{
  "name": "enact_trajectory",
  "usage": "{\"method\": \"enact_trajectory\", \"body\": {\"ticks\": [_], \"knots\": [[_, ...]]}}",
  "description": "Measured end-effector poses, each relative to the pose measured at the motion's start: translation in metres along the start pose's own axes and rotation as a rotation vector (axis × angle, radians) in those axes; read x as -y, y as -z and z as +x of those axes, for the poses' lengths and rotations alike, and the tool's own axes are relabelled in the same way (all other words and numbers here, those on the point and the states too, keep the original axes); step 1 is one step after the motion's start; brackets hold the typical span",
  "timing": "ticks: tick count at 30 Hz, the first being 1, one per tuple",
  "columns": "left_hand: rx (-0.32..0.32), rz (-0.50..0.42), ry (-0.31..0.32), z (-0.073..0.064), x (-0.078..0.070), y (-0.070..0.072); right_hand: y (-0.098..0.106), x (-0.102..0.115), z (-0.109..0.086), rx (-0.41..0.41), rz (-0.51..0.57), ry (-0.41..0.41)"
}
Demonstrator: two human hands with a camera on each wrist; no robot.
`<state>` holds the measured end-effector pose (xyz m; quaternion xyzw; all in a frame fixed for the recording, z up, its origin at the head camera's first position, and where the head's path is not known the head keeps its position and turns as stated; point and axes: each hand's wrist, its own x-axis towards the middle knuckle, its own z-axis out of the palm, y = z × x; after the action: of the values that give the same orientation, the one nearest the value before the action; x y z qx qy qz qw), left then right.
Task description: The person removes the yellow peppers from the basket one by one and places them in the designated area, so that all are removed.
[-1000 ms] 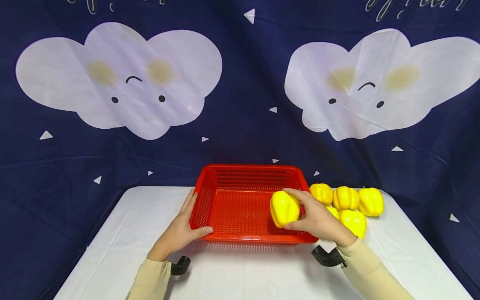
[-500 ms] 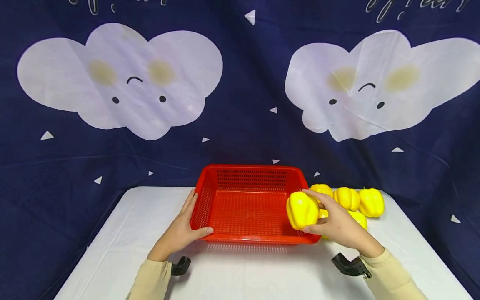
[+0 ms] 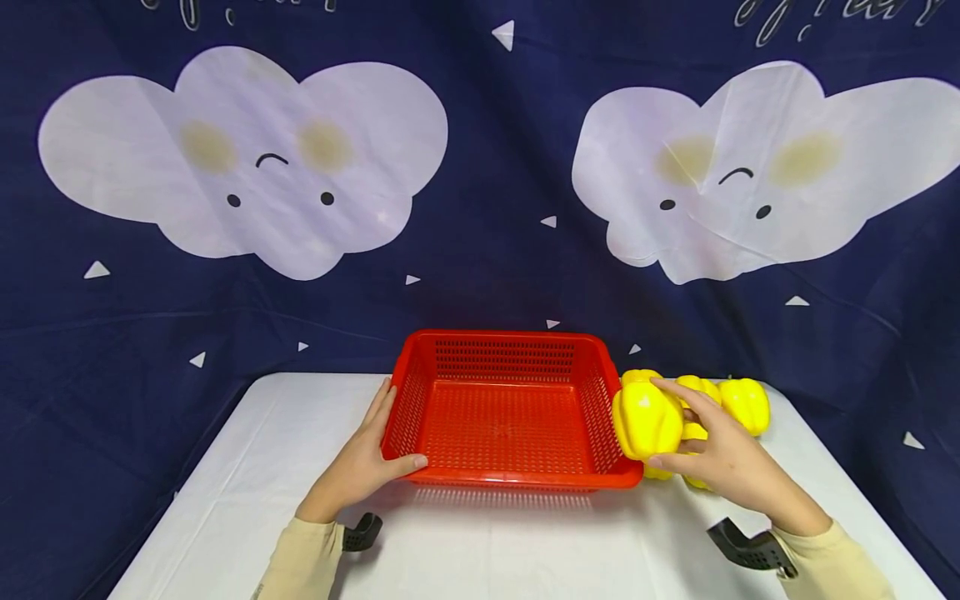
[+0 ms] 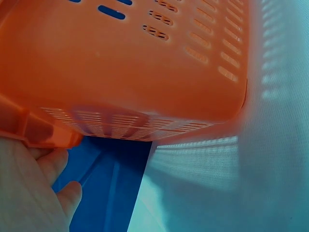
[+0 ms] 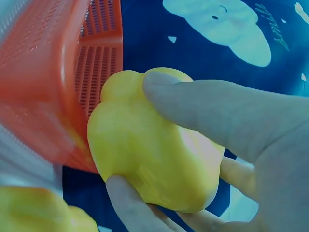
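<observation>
In the head view my right hand (image 3: pixel 723 458) holds a yellow bell pepper (image 3: pixel 647 418) between thumb and fingers, by the right edge of a red plastic basket (image 3: pixel 510 479). The right wrist view shows that pepper (image 5: pixel 154 135) raised beside the basket's outer wall (image 5: pixel 34 116), with fingers on either side of it. My left hand (image 3: pixel 360 458) grips the basket's near left corner, thumb on the front rim and fingers along the left side. Below the rim in the left wrist view, fingertips (image 4: pixel 71 193) show. No pepper lies inside the basket.
Several more yellow bell peppers (image 3: pixel 746 406) are grouped on the white-covered table (image 3: pixel 525 550), right of the basket; the right hand and held pepper partly hide some. A dark blue cloth (image 3: pixel 495 167) with printed clouds hangs behind.
My right hand has carried the yellow bell pepper rightward, from above the basket's inside to its right edge by the other peppers. The left hand and basket stay put.
</observation>
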<state>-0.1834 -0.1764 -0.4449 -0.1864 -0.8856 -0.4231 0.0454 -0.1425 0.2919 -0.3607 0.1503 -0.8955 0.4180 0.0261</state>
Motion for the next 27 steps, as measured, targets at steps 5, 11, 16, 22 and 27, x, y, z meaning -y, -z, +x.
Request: {"method": "enact_trajectory", "body": {"ticks": [5,11,16,22,27], "knots": [[-0.003,0.003,-0.003,0.000,0.000,0.000,0.006,-0.008,-0.007,-0.016,0.008,0.010],[-0.004,-0.010,-0.003,0.000,0.000,0.000,0.016,-0.021,-0.015,-0.043,-0.045,0.024],[-0.007,-0.009,-0.001,-0.001,-0.001,0.000,0.024,-0.034,-0.021,-0.073,-0.113,0.046],[-0.011,-0.010,0.005,-0.001,-0.001,0.000,0.032,-0.050,-0.027,-0.090,-0.139,0.039],[-0.009,-0.011,0.001,-0.001,-0.001,0.000,0.036,-0.065,-0.033,-0.107,-0.154,0.069]]}}
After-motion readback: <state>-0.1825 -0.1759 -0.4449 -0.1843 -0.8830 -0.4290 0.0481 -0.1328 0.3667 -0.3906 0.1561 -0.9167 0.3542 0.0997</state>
